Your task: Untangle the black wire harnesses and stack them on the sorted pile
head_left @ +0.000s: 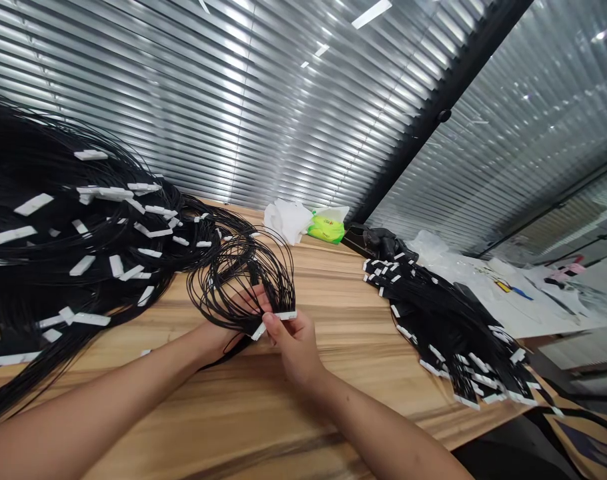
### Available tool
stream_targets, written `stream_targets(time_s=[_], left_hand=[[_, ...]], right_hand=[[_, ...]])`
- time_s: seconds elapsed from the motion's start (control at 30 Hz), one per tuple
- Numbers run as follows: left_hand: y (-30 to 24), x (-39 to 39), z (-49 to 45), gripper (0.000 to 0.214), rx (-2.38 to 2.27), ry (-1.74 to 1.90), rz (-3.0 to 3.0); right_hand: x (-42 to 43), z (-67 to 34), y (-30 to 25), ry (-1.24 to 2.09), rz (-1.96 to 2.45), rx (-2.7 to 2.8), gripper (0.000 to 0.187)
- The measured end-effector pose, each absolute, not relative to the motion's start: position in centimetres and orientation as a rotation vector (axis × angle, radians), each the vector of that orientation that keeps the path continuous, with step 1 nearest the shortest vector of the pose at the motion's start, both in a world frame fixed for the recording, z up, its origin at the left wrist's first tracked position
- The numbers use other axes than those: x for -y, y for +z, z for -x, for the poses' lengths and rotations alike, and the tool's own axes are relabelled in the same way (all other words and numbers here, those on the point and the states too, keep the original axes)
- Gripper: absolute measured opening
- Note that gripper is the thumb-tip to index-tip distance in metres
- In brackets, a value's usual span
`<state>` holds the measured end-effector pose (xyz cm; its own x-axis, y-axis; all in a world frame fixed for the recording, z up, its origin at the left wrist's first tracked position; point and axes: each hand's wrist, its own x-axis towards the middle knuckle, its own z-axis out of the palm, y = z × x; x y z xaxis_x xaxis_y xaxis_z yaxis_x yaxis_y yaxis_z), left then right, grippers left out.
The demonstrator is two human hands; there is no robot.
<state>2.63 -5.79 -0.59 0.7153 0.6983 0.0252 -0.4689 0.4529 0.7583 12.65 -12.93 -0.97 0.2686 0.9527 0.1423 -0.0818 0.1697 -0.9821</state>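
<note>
A small coil of thin black cable (243, 277) with white tags is held over the wooden table (283, 413). My left hand (223, 330) is closed under the coil, gripping its strands. My right hand (293, 347) pinches the coil's lower edge beside a white tag (286, 315). A big loose heap of the same black cables with white tags (58, 247) lies to the left, touching the coil's far side. A tidier pile of bundled cables (448, 327) lies to the right.
White tissue (286, 220) and a green packet (326, 229) sit at the table's back edge by the window blinds. Clear plastic and papers (508, 293) cover the surface at right. The table's front right edge (483, 427) drops off near the bundled pile.
</note>
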Motion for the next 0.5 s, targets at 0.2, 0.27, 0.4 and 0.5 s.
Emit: stream_targets(time_s=[0.2, 0.27, 0.4, 0.5], left_hand=[[-0.74, 5.79, -2.54, 0.022, -0.397, 0.744, -0.839], [-0.52, 5.83, -2.43, 0.023, -0.406, 0.722, -0.842], [-0.33, 5.88, -2.32, 0.022, -0.411, 0.714, -0.861], [-0.39, 5.93, -2.37, 0.024, -0.399, 0.689, -0.895]], right_hand=[[12.74, -12.69, -1.09, 0.899, 1.179, 0.996, 0.036], [12.80, -12.72, -1.15, 0.894, 1.171, 1.004, 0.034], [12.92, -12.75, -1.17, 0.912, 1.151, 1.018, 0.032], [12.89, -12.74, -1.09, 0.909, 1.165, 1.002, 0.034]])
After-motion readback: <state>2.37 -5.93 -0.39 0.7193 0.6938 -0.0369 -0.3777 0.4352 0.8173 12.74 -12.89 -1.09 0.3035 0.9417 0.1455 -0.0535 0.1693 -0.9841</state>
